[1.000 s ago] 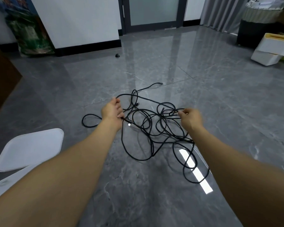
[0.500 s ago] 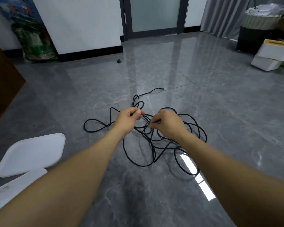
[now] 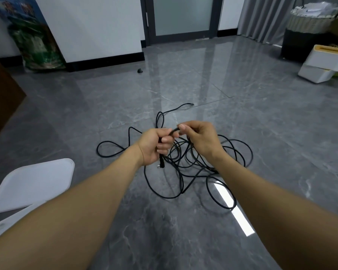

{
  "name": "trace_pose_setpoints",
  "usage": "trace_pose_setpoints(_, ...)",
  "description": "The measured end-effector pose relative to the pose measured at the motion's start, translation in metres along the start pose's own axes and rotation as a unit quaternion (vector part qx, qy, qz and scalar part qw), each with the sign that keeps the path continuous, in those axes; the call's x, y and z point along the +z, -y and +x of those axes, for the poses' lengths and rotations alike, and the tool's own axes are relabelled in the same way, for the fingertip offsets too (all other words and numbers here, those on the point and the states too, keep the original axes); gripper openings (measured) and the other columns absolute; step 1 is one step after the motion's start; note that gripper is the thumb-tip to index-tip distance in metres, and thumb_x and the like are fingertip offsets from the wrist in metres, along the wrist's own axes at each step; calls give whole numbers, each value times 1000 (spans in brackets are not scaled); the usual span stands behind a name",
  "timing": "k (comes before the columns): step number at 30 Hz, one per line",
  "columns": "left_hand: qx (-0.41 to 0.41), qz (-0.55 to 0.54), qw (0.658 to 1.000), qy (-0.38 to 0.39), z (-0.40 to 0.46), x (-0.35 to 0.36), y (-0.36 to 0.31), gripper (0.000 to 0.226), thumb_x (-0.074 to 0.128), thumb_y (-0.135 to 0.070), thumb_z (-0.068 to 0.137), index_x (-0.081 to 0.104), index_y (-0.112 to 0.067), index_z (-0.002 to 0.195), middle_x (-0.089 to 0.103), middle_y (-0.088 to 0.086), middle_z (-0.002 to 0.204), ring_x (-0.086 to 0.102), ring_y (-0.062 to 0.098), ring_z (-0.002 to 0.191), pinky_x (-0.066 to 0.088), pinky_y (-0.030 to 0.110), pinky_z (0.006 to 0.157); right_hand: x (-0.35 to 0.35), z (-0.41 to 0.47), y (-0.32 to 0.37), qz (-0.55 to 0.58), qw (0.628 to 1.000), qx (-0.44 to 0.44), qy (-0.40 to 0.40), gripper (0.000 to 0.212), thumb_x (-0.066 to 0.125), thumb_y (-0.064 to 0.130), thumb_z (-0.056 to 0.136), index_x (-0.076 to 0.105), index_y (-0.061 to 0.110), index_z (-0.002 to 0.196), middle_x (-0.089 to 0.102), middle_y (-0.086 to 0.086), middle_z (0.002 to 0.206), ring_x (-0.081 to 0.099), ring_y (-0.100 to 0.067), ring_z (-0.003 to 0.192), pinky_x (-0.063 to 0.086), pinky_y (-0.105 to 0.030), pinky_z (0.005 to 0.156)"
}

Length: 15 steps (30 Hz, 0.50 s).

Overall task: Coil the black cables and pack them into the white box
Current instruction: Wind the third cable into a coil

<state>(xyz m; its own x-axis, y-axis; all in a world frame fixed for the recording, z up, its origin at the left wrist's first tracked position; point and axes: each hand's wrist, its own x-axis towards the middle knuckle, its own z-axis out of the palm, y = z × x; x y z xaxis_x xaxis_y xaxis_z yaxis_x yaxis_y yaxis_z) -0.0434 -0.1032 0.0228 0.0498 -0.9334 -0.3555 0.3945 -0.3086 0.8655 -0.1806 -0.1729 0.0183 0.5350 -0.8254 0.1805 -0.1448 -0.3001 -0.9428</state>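
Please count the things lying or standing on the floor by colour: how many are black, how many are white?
Black: 3, the cable tangle, counted as one since I cannot tell the cables apart, the small knob and the bin.
White: 4, the lid, the box edge and two far boxes.
Total: 7

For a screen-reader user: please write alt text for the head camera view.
Two hands hold one black cable above its tangle on a grey floor: the left hand grips it near a plug, the right hand pinches it. A white lid lies at left.
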Motion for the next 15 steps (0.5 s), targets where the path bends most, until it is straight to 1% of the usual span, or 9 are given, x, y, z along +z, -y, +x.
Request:
trace_pose_setpoints(2,6,-40,999,-3,2,0,-4,34,29,-20,100,53,-10,78,33,-10,41,24,2,31,16,13,34,4,3,3,11,1000,9,4,26,56,19,93,64,18,68,55,6,59,49,6,48,37,-6,54)
trace_pose_setpoints(4,13,-80,997,-6,5,0,-6,34,29,-23,101,53,-10,79,32,-10,42,26,2,32,19,12,33,7,9,5,18,999,34,-20,27,54,21,95,63,12,72,50,4,58,45,2,48,35,-8,52)
trace_pose_setpoints(6,17,-109,994,-6,7,0,-11,34,30,-24,101,52,-11,80,33,-10,44,28,2,33,24,13,33,10,17,8,33,995,68,-59,28,52,24,96,64,9,75,49,4,59,42,0,49,35,-11,53)
trace_pose_setpoints(8,18,-111,994,-2,9,-1,-20,32,30,-25,102,49,-13,79,33,-10,44,29,2,34,27,13,34,11,25,13,71,989,96,-89,30,50,24,97,63,8,75,50,3,58,42,2,41,32,-15,52)
trace_pose_setpoints(10,17,-102,995,-2,10,-2,-33,31,30,-25,102,48,-14,79,33,-10,45,30,2,34,28,13,34,10,33,21,93,984,114,-103,32,48,23,98,62,8,74,53,3,58,42,3,35,30,-16,51)
trace_pose_setpoints(12,18,-87,996,-8,10,0,-45,30,31,-24,102,48,-14,79,34,-9,46,31,2,35,28,13,34,7,41,31,92,980,132,-119,34,45,24,99,60,12,71,58,3,58,44,0,41,33,-18,52)
trace_pose_setpoints(13,18,-81,997,-10,10,1,-52,30,30,-23,102,48,-13,79,34,-10,46,31,2,35,28,13,34,5,46,37,90,978,142,-126,34,44,24,99,59,14,70,59,3,58,44,-6,45,34,-21,50)
trace_pose_setpoints(15,21,-72,997,-10,9,7,-67,29,30,-21,101,49,-13,80,35,-10,45,31,2,35,27,13,34,-2,57,49,97,971,169,-139,34,41,24,100,55,14,71,60,0,58,38,-11,46,31,-21,45)
